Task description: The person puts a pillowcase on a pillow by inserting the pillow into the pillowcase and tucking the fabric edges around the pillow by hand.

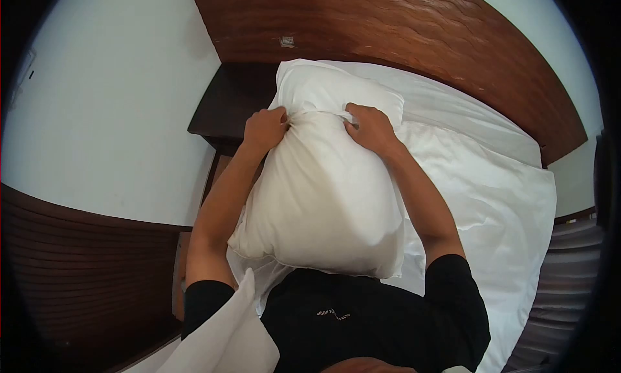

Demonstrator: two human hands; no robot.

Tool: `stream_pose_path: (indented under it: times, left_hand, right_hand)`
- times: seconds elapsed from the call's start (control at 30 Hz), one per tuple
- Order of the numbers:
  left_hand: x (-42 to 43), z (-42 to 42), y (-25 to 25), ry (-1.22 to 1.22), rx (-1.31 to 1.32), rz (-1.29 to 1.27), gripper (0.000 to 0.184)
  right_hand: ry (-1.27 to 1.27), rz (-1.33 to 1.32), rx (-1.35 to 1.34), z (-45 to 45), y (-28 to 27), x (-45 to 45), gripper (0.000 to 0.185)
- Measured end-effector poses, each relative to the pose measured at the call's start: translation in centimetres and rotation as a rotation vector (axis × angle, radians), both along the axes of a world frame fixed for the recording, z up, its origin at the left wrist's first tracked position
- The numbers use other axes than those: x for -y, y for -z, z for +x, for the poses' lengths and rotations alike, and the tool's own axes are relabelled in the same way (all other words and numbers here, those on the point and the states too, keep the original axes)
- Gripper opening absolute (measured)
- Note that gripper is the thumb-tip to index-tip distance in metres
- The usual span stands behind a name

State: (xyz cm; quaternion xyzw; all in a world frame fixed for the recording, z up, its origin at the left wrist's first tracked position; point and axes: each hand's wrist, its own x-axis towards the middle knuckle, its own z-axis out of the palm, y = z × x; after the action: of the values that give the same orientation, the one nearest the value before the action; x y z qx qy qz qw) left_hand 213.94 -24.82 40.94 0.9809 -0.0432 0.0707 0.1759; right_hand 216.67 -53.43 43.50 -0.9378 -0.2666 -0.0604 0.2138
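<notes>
A plump white pillow lies in front of my chest, its far end gathered in white fabric. My left hand is closed on the fabric at the pillow's far left corner. At the far right corner, my right hand pinches the fabric's edge between thumb and fingers. Another white pillow lies just beyond both hands.
A bed with a white sheet extends to the right. Behind it stands a wooden headboard. A dark bedside table is at the left. White cloth hangs near my left arm. A grey curtain is at the right.
</notes>
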Motion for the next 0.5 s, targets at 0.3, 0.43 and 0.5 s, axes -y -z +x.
stream_pose_path:
  times: [0.3,0.43,0.5]
  left_hand:
    - [1.7,0.3,-0.4,0.266,0.016,-0.386,0.031]
    - [1.6,-0.4,1.6,0.250,0.038,-0.417,0.036]
    - [1.3,-0.4,2.7,0.215,0.100,-0.357,0.038]
  right_hand:
    - [-0.096,0.219,-0.226,-0.4,-1.7,1.6,0.026]
    - [0.016,0.235,-0.131,1.7,2.3,7.8,0.028]
    - [0.016,0.393,-0.317,2.6,5.3,11.2,0.030]
